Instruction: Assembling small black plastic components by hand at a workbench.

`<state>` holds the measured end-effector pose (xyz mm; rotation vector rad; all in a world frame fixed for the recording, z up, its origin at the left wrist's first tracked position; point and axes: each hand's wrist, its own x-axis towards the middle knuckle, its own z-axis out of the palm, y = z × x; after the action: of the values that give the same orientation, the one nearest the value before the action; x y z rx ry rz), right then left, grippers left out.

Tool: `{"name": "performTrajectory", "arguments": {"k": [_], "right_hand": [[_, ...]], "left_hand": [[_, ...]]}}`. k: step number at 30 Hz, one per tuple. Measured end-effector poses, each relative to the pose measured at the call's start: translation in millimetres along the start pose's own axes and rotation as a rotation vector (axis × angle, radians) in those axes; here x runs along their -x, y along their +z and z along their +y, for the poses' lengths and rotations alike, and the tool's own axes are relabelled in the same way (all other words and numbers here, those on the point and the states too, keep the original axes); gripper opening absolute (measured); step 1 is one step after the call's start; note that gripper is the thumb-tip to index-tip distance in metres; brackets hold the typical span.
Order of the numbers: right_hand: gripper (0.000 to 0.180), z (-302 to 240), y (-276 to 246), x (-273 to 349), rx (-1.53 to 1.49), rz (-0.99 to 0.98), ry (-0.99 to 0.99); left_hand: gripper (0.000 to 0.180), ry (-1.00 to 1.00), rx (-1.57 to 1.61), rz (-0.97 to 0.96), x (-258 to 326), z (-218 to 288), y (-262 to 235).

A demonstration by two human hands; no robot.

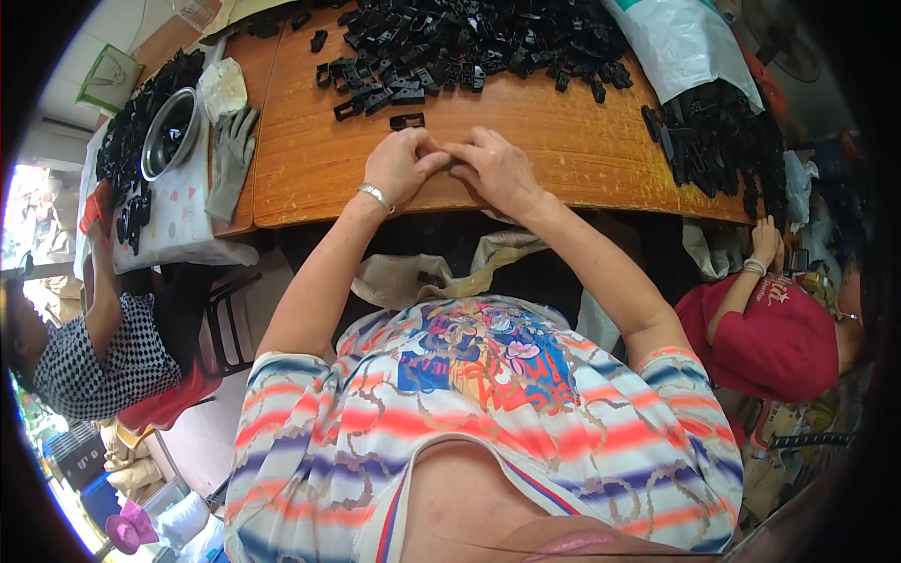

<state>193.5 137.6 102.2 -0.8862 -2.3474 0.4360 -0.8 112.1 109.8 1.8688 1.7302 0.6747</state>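
Brown wood-grain tabletop [310, 174] bore a broad heap of glossy black plastic parts [469, 47]. Nearer, the bare left hand [402, 169] and bare right hand [497, 171] met at bent fingertips; whether they grasped a part could not be told. One rectangular black plastic housing [407, 121] lay just beyond the left hand. Fine two-handed fingerwork seemed underway; the next move likely called for steady alignment.

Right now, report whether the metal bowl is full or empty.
Not empty: black pieces show inside the metal bowl; how full, I cannot tell.
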Motion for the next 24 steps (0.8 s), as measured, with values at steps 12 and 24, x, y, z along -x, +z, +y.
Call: {"name": "performTrajectory", "arguments": {"k": [12,24], "right_hand": [[0.025,-45,4,40,-0.171,-0.191,-0.058],[0.037,86,16,-78,0.219,0.223,0.297]], "left_hand": [[0.030,0.135,-0.215,0.437,-9,-30,-6],[0.027,0.311,-0.080,0.334,-10,-10,18]]}}
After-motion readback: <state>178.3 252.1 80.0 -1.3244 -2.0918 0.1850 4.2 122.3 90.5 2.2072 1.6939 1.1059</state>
